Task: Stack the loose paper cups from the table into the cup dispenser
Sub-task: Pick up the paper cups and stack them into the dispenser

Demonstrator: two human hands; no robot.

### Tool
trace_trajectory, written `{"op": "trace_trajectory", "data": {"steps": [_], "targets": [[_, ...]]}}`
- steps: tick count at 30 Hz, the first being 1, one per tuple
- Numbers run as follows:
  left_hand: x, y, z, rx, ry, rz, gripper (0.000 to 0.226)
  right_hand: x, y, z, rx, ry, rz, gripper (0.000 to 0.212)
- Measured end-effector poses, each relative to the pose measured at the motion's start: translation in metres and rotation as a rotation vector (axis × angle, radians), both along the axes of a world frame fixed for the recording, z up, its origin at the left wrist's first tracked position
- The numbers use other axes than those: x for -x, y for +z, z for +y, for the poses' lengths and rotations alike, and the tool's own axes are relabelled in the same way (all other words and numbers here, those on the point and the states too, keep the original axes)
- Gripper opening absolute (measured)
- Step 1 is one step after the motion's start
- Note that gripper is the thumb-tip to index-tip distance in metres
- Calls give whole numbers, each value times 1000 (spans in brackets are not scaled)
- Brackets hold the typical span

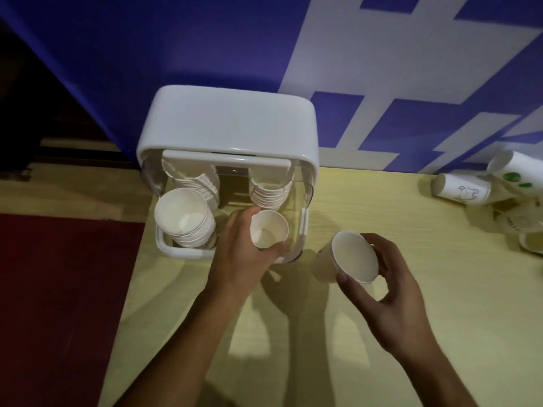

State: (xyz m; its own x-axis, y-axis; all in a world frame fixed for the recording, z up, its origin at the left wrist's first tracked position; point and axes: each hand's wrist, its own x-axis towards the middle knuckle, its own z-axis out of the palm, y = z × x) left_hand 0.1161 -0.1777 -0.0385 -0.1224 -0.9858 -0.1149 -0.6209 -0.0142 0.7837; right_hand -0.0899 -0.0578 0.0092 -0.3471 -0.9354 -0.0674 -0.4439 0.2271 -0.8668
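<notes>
Bare table (367,333) seen btwn dispenser (226,124) & loose cups (461,190); small cup (269,232) is wrapped by left hand (245,259), wider cup (346,261) pinched by half-open right hand (393,292).

White cup dispenser (226,124) open, holding stacks; loose paper cups (461,190) lying at table's right.

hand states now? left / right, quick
Left hand: closed on a paper cup, at the cup dispenser.
Right hand: closed on a second paper cup, over the table.
</notes>
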Motion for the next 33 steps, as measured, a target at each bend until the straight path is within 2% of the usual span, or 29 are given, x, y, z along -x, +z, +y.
{"op": "trace_trajectory", "data": {"steps": [8,11,13,15,17,20,24,29,33], "targets": [[-1,-3,-6,-83,-40,-15,78,-10,6,-15,46,7,10,56],[-6,1,-10,-133,-36,-5,90,-16,14,-25,96,23,60,58],[-11,12,-7,-150,0,4,86,-23,19,-33,146,42,85,60],[-16,24,0,-104,72,107,62,-34,21,-44,188,62,77,64],[-18,39,9,-92,165,296,42,-48,21,-55,207,99,64,66],[-17,51,14,-84,199,463,45,-68,10,-69,204,157,63,66],[-16,46,10,-84,149,416,30,-81,-13,-78,181,180,85,68],[-18,26,2,-89,153,305,30,-82,-40,-84,159,175,176,72],[-18,16,-1,-79,141,208,35,-81,-57,-87,204,137,340,74]]}}
